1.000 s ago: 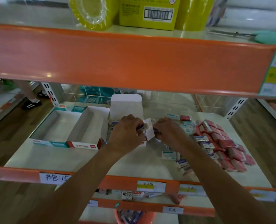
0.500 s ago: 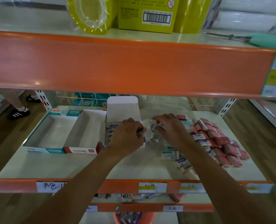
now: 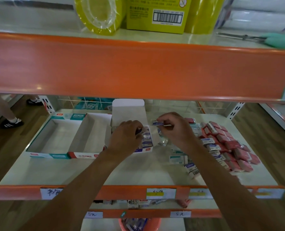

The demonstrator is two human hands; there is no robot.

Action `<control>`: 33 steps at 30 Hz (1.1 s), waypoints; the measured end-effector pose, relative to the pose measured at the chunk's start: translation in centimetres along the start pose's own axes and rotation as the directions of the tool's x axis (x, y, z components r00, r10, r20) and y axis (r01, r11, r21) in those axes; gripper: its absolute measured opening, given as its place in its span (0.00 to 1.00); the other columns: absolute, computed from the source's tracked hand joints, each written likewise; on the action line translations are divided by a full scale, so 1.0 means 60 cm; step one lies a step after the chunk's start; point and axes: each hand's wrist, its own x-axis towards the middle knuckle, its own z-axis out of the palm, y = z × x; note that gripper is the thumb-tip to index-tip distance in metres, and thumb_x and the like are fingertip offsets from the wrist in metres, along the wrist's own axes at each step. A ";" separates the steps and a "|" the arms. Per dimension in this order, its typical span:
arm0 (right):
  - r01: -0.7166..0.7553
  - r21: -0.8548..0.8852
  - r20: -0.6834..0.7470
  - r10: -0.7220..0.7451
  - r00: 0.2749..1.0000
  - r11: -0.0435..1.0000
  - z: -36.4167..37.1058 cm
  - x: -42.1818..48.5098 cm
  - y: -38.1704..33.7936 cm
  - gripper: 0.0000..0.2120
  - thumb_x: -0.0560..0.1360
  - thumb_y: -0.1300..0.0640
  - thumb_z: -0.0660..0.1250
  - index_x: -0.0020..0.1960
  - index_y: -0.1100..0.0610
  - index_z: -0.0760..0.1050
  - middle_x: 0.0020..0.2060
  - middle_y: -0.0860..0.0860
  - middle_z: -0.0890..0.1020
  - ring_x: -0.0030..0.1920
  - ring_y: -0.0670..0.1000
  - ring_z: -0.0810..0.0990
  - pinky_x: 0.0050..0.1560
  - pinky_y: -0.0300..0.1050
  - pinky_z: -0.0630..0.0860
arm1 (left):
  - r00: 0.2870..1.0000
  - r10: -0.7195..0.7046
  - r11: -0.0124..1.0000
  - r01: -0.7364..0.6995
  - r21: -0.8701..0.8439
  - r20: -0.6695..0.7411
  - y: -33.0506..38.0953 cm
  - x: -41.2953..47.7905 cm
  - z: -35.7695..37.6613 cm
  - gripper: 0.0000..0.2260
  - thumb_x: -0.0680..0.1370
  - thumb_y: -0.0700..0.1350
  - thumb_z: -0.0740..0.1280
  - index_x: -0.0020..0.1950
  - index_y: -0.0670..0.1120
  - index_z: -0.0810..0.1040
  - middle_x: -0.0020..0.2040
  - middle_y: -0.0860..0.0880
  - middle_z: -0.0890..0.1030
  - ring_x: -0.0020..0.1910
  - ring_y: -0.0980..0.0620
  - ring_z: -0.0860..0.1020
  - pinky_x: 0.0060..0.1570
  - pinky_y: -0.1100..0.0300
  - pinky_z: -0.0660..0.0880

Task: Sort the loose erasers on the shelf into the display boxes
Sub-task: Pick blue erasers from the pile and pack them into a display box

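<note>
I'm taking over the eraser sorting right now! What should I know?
Left hand: fingers curled over the boxed erasers in the flap box; grip unclear.
Right hand: pinches a blue-label eraser beside that box.
Done: flap box partly filled.
Left: teal box and red box look empty; loose pile of red and white erasers lies to the right.

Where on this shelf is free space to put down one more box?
Free: the bare shelf strip between the two empty display boxes and the orange front rail. Crowded: the right side, covered by loose erasers.
</note>
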 end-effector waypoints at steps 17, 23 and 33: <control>0.157 -0.194 0.148 -0.129 0.981 0.969 0.056 0.006 -0.037 0.07 0.71 0.60 0.72 0.43 0.54 0.74 0.39 0.46 0.76 0.39 0.47 0.76 0.39 0.49 0.77 | 0.976 -0.161 0.969 0.184 -0.162 0.144 -0.038 0.004 -0.048 0.03 0.81 0.43 0.61 0.52 0.48 0.74 0.60 0.44 0.79 0.54 0.47 0.78 0.51 0.56 0.78; 0.161 -0.197 0.157 -0.131 0.979 0.967 0.071 0.012 -0.044 0.06 0.71 0.61 0.72 0.43 0.56 0.75 0.38 0.47 0.76 0.38 0.47 0.76 0.38 0.47 0.76 | 0.972 -0.174 0.981 0.185 -0.052 0.160 -0.056 0.007 -0.053 0.06 0.78 0.48 0.65 0.54 0.49 0.74 0.57 0.48 0.80 0.46 0.54 0.75 0.46 0.64 0.73; 0.137 -0.263 0.208 -0.082 0.975 0.955 0.090 0.020 -0.048 0.05 0.71 0.60 0.71 0.44 0.55 0.76 0.39 0.47 0.77 0.40 0.48 0.76 0.38 0.45 0.75 | 0.998 0.012 0.960 -0.028 0.277 0.060 -0.078 0.007 -0.045 0.13 0.77 0.53 0.66 0.55 0.47 0.79 0.54 0.48 0.77 0.53 0.50 0.73 0.52 0.58 0.73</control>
